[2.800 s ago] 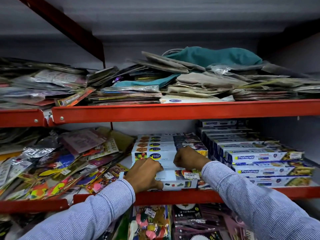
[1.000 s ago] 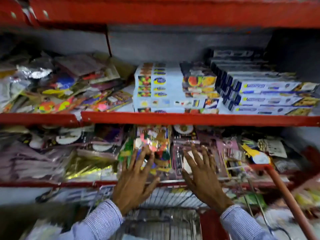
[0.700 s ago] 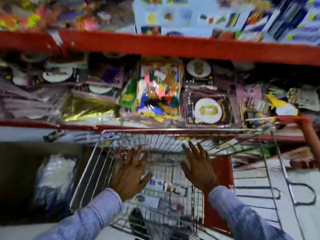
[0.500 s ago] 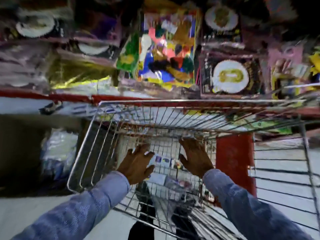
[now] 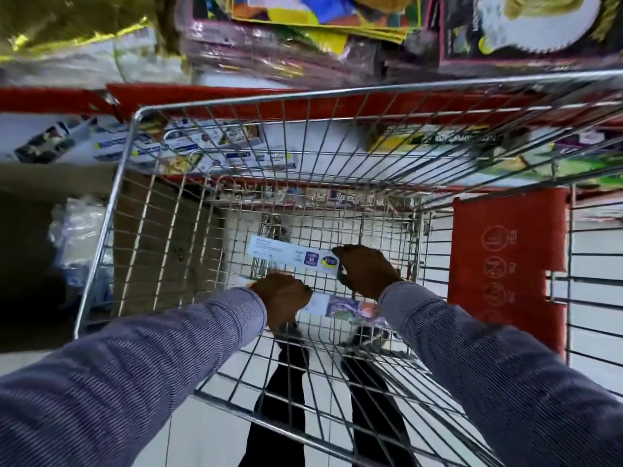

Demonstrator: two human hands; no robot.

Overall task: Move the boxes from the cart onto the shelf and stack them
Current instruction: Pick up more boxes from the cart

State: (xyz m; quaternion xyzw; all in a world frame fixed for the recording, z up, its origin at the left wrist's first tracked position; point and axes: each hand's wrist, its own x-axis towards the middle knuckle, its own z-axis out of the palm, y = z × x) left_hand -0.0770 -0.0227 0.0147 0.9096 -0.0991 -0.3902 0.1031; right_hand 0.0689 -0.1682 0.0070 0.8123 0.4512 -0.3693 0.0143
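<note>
Two long white boxes lie on the bottom of the wire cart (image 5: pixel 107 210). The farther box (image 5: pixel 286 257) has blue and yellow logos near its right end, and my right hand (image 5: pixel 367 272) is closed around that end. The nearer box (image 5: pixel 350 309) shows a colourful picture on its right part. My left hand (image 5: pixel 282 298) is curled over the left part of this nearer box and hides it. Both my arms reach down into the cart in striped sleeves.
The red shelf edge (image 5: pixel 50 99) runs just beyond the cart's far rim, with shiny packets (image 5: pixel 303 35) piled above it. More white boxes (image 5: pixel 101 139) lie on a lower shelf at the left. A red flap (image 5: pixel 505 264) hangs at the cart's right, and a plastic bag (image 5: pixel 74 237) sits at the left.
My view has dropped from the shelves down into the cart. Both hands went from spread open above the cart to its bottom and closed on the two boxes.
</note>
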